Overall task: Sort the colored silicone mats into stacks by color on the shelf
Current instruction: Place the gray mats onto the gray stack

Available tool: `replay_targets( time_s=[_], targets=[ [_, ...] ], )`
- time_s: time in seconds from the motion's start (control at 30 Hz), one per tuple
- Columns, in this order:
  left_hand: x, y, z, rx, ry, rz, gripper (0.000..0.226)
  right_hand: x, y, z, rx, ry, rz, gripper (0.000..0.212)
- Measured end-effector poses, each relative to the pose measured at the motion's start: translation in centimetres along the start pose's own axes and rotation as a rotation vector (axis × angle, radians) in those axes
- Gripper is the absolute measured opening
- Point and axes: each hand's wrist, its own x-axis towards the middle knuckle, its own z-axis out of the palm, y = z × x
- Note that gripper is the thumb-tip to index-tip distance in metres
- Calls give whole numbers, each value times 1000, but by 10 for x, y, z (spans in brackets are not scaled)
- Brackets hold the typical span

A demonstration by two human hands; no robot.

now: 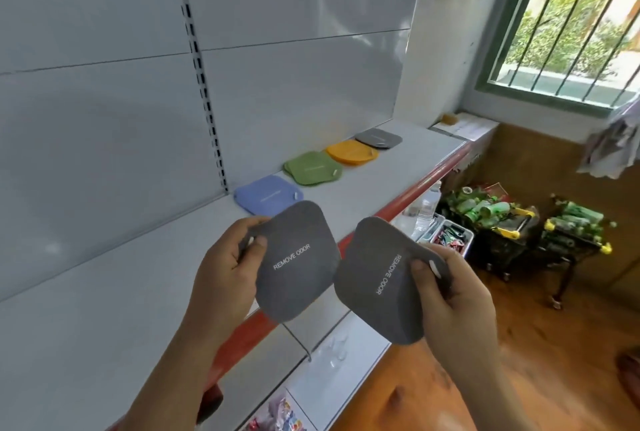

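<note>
While both grey mats are hanging in front of the shelf (346,185), I'm pinching one mat (298,261) at its 9 o'clock edge with the left hand (225,268) and the other mat (384,278) at 3 o'clock with the right hand (446,295). They're looking light, soft and bendy. Thumbs are facing me, wrists raised; the grey stack (379,138) is lying at 1 o'clock.

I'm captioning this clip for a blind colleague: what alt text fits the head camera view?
Each of a person's hands, left hand and right hand, holds a grey mat printed REMOVE ODOR, left mat and right mat, above a white shelf. Blue, green, orange and grey stacks line it.
</note>
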Motion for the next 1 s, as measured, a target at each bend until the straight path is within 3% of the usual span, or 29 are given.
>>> replay_targets(
  time_s=[0.27,0.53,0.83,1.0],
  targets=[
    [111,5,119,-150,-35,-40,34,127,41,-41,-40,72,-14,30],
    [184,16,213,-107,-43,-69,30,237,110,-71,47,65,113,26],
    [242,26,318,-89,169,-145,28,391,189,-103,38,-142,71,28],
    [257,31,338,-72,290,-206,30,464,209,-86,100,-295,73,22]
  ],
)
